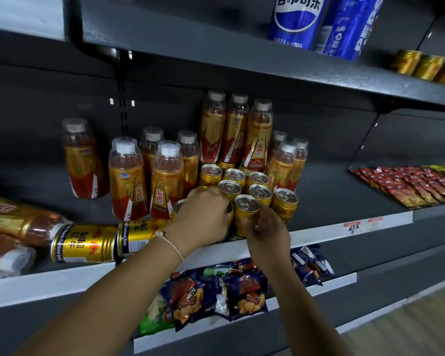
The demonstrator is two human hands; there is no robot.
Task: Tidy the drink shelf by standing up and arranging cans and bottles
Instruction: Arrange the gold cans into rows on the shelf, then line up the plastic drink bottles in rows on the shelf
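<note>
On the middle shelf (pixel 319 231) a cluster of upright gold cans (pixel 260 192) stands in front of tall orange energy-drink bottles (pixel 257 134). My left hand (pixel 203 214) grips an upright gold can (pixel 179 208) at the cluster's front left, covering most of it. My right hand (pixel 265 229) holds the front gold can (pixel 246 209) by its side. More orange bottles (pixel 127 176) stand to the left. Two gold Red Bull cans (pixel 85 244) lie on their sides at the shelf front, and bottles (pixel 23 222) lie flat at the far left.
The shelf above carries blue Pepsi cans (pixel 297 19) and small gold cans (pixel 427 66). Red snack packets (pixel 406 183) fill the shelf section to the right. Blue snack bags (pixel 244 291) lie on the lower shelf beneath my arms.
</note>
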